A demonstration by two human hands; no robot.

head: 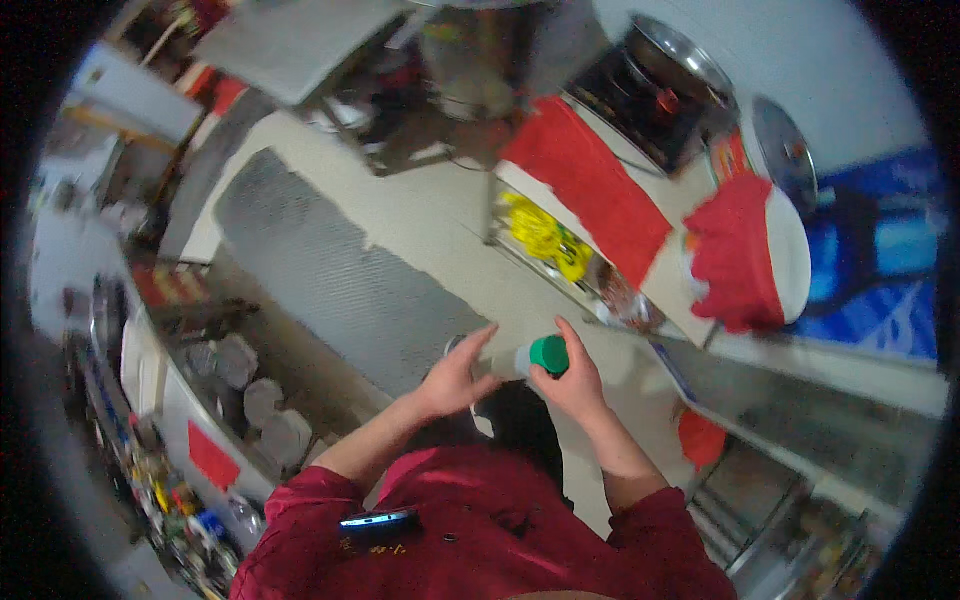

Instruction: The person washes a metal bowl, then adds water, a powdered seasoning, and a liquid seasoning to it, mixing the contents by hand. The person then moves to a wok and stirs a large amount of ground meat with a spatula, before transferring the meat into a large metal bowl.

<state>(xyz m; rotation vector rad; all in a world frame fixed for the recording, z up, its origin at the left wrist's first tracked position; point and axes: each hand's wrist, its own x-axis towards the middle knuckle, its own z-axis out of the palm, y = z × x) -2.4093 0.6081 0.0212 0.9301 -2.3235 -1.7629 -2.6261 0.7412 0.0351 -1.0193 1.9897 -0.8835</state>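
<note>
My right hand (579,381) grips a small container with a green lid (551,355), thumb on the near side and fingers along the far side. The container's pale, translucent body (522,361) points left and is blurred, so its contents cannot be made out. A short gap to its left, my left hand (454,381) holds nothing, its thumb and fingers apart. Both hands are in front of my waist, above the floor. A phone (379,519) sticks out of the chest pocket of my dark red shirt (465,555).
A grey ribbed mat (322,262) lies on the floor ahead. At right, a counter bears a red cloth (585,187), a red-covered round container (739,255) and a metal pot (679,56). Yellow plastic bags (547,236) sit below. A crowded counter (180,405) runs along the left.
</note>
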